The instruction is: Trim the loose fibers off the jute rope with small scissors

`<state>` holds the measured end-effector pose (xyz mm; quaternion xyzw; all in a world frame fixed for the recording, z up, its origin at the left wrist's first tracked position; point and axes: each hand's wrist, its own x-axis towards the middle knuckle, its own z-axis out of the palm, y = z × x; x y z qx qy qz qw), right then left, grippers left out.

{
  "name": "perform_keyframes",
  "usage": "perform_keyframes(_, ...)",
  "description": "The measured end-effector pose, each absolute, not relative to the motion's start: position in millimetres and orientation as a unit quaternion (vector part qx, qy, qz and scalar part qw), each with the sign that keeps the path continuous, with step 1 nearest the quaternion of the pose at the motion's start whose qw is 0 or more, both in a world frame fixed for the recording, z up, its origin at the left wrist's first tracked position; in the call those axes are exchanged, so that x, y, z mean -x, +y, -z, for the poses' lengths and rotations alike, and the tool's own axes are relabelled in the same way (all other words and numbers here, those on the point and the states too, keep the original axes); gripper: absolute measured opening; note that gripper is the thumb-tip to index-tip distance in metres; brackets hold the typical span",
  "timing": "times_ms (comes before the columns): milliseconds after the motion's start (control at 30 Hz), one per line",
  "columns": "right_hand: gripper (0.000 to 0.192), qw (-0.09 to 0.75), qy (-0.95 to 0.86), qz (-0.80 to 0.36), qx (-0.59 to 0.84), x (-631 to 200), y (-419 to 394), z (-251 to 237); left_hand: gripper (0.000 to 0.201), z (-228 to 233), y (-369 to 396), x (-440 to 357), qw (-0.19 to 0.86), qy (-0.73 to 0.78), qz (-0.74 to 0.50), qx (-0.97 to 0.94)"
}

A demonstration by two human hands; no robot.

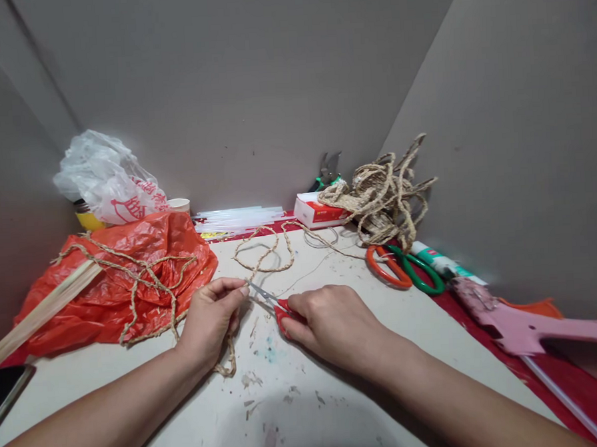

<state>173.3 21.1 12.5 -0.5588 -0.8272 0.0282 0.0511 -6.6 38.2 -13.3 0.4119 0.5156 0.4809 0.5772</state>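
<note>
My left hand [211,318] is closed in a pinch on a thin braided straw cord [266,255], left of the table's middle. One stretch of the cord curls away behind the fingers, and a short piece hangs below the hand. My right hand [328,322] grips small scissors [282,311] with red handles. Their metal blades point up and left, the tips touching or very near the cord at my left fingertips. Whether the blades are around the cord, I cannot tell.
An orange-red plastic bag [179,236] with more cord lies left. Behind stand a white bag [100,174], glue sticks [241,218] and a red-white box [322,212]. Coiled rope [387,192], larger scissors [388,269] and a pink glue gun [524,325] line the right.
</note>
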Motion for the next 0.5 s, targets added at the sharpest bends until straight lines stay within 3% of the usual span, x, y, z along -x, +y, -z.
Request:
perform_keyframes(233,0.025,0.076,-0.822,-0.037,0.563,-175.1,21.5,-12.6,0.022,11.0,38.8,6.9,0.604,0.486,-0.478,-0.413)
perform_keyframes(500,0.03,0.082,-0.812,-0.032,0.578,-174.0,18.6,-13.7,0.019,10.6,36.1,8.2,0.466,0.542,-0.469,-0.518)
